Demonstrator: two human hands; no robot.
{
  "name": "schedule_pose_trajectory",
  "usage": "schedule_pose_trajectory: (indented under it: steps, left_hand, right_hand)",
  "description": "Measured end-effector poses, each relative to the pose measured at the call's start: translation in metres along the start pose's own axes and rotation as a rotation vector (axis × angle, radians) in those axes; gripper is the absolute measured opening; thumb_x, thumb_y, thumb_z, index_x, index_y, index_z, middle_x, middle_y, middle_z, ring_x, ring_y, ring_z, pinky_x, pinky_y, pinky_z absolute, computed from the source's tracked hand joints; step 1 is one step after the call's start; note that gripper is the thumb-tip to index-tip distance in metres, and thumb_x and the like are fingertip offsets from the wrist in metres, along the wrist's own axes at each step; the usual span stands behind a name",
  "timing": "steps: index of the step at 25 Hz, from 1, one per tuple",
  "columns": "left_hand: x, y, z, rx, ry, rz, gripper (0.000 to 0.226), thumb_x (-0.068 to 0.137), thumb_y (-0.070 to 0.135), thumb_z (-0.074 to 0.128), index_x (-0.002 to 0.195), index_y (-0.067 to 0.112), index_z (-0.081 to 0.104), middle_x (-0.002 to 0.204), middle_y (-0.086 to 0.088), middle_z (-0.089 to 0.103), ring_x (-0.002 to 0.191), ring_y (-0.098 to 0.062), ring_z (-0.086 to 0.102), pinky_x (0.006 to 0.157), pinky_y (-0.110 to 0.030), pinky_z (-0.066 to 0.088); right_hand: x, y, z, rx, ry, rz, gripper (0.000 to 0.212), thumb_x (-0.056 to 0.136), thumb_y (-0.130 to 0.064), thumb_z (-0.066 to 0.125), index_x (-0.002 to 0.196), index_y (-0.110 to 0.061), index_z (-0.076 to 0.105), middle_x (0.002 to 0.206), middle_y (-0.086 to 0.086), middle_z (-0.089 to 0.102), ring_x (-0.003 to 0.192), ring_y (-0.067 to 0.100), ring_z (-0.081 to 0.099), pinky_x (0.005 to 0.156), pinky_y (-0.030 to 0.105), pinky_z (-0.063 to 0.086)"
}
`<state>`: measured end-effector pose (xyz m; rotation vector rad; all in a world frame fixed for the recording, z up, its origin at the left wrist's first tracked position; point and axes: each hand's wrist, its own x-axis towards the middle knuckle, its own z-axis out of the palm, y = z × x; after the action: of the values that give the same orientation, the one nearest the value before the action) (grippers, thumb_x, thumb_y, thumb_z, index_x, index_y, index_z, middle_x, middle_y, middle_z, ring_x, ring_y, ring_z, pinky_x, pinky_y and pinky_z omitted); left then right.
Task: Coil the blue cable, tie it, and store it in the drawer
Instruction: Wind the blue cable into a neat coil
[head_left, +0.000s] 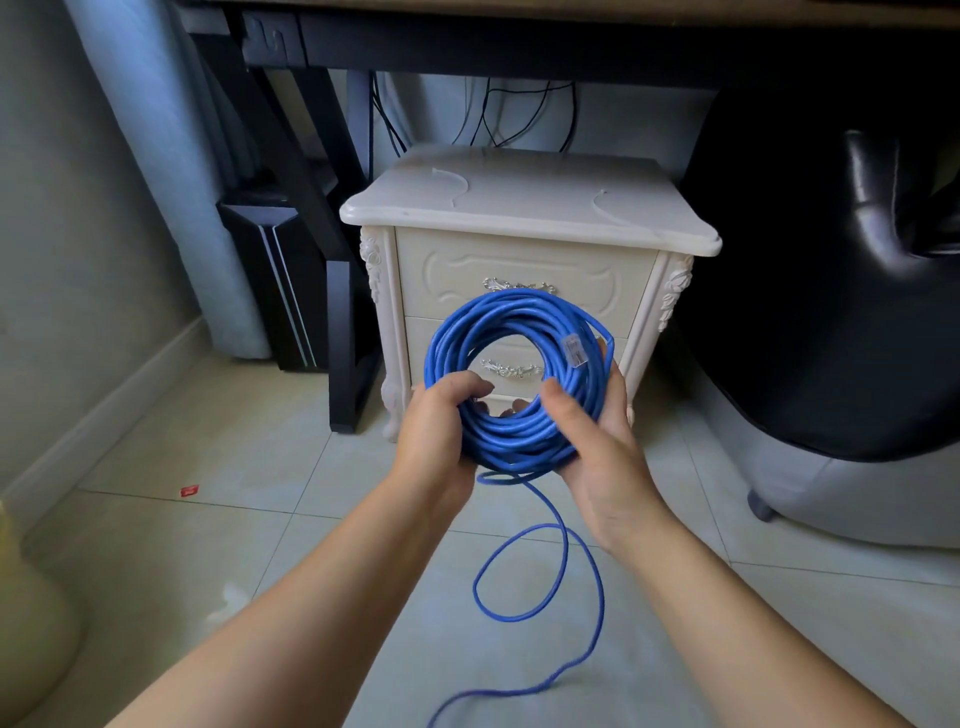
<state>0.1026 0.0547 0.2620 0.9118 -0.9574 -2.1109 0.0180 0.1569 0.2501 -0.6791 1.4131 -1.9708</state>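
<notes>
Over floor tiles (208, 519), blue cable (519, 441) between hands (431, 436) (602, 452)

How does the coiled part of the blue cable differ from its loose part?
The coiled part is many rings held by the left hand and right hand; the loose part is one strand trailing on the floor. The coiled part shows a clear plug; the loose part's end is unseen. Both are the same blue.

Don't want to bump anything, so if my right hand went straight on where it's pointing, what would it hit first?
Most likely the lower drawer front of the white nightstand: your right hand, gripping the blue cable coil, points toward it with nothing visible between. The gap is hard to judge.
</notes>
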Motion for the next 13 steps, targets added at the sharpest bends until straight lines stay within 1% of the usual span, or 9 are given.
schedule_pose_trajectory:
  steps: [2,3,5,7,9,10,11,12,13]
  left_hand:
    - [0.0,-0.007,0.0,0.017,-0.044,-0.006,0.011,0.083,0.003,0.058,0.091,0.009,0.053,0.07,-0.004,0.05,0.067,-0.018,0.052,0.068,-0.032,0.047]
    - [-0.001,-0.01,-0.001,0.045,-0.082,-0.006,0.012,0.083,0.004,0.058,0.094,0.008,0.054,0.073,-0.006,0.054,0.071,-0.02,0.056,0.07,-0.034,0.047]
    - [-0.002,-0.013,-0.002,0.128,-0.138,-0.016,0.016,0.085,0.005,0.059,0.1,0.009,0.055,0.079,-0.008,0.061,0.075,-0.02,0.063,0.073,-0.035,0.05]
    - [-0.001,-0.011,-0.004,0.283,-0.145,-0.04,0.02,0.085,0.009,0.064,0.103,0.015,0.059,0.088,-0.007,0.067,0.081,-0.018,0.066,0.08,-0.036,0.053]
    - [0.0,-0.004,-0.006,0.411,-0.182,-0.037,0.027,0.083,0.015,0.069,0.108,0.013,0.061,0.097,-0.008,0.066,0.086,-0.018,0.065,0.084,-0.036,0.053]
    - [0.003,0.002,-0.008,0.454,-0.204,-0.008,0.038,0.079,0.018,0.073,0.115,0.013,0.06,0.1,-0.007,0.066,0.087,-0.017,0.065,0.084,-0.036,0.053]
    - [0.005,0.008,-0.009,0.498,-0.224,0.045,0.052,0.074,0.02,0.076,0.123,0.017,0.058,0.105,-0.003,0.067,0.088,-0.015,0.066,0.083,-0.034,0.052]
    - [0.008,0.015,-0.011,0.568,-0.246,0.119,0.064,0.073,0.02,0.078,0.131,0.026,0.054,0.111,0.003,0.067,0.092,-0.012,0.067,0.084,-0.029,0.052]
    - [0.009,0.02,-0.013,0.667,-0.278,0.208,0.072,0.074,0.017,0.08,0.136,0.034,0.048,0.118,0.008,0.064,0.099,-0.009,0.066,0.086,-0.025,0.051]
  right_hand:
    - [-0.001,0.003,0.002,-0.056,0.08,-0.006,0.07,0.07,-0.027,0.082,0.131,-0.034,0.049,0.112,-0.004,0.069,0.108,0.022,0.068,0.097,0.053,0.052]
    - [0.0,0.004,0.001,-0.071,0.122,0.002,0.067,0.07,-0.02,0.081,0.129,-0.033,0.051,0.109,-0.003,0.069,0.104,0.019,0.07,0.096,0.053,0.053]
    - [0.002,0.004,-0.004,-0.084,0.194,0.011,0.053,0.076,-0.004,0.075,0.117,-0.032,0.055,0.099,-0.002,0.068,0.094,0.012,0.07,0.094,0.052,0.054]
    - [0.005,0.002,-0.009,-0.114,0.24,0.003,0.048,0.077,0.006,0.067,0.106,-0.031,0.056,0.089,-0.002,0.067,0.086,0.013,0.069,0.092,0.048,0.056]
    - [0.009,-0.001,-0.013,-0.159,0.248,-0.007,0.05,0.07,0.004,0.067,0.105,-0.031,0.059,0.083,-0.003,0.067,0.086,0.021,0.068,0.086,0.043,0.056]
    - [0.011,-0.002,-0.014,-0.186,0.242,-0.005,0.054,0.064,-0.001,0.066,0.105,-0.035,0.06,0.084,-0.003,0.067,0.087,0.025,0.069,0.084,0.043,0.057]
    - [0.012,-0.003,-0.017,-0.225,0.223,-0.007,0.058,0.06,-0.004,0.064,0.105,-0.04,0.061,0.086,-0.002,0.068,0.09,0.029,0.07,0.083,0.044,0.057]
    - [0.014,-0.003,-0.02,-0.278,0.195,-0.01,0.061,0.058,-0.004,0.063,0.105,-0.044,0.061,0.089,-0.002,0.07,0.091,0.031,0.07,0.082,0.046,0.058]
    - [0.014,-0.004,-0.021,-0.348,0.156,-0.022,0.063,0.06,-0.003,0.064,0.106,-0.047,0.061,0.092,-0.003,0.071,0.092,0.03,0.07,0.081,0.044,0.058]
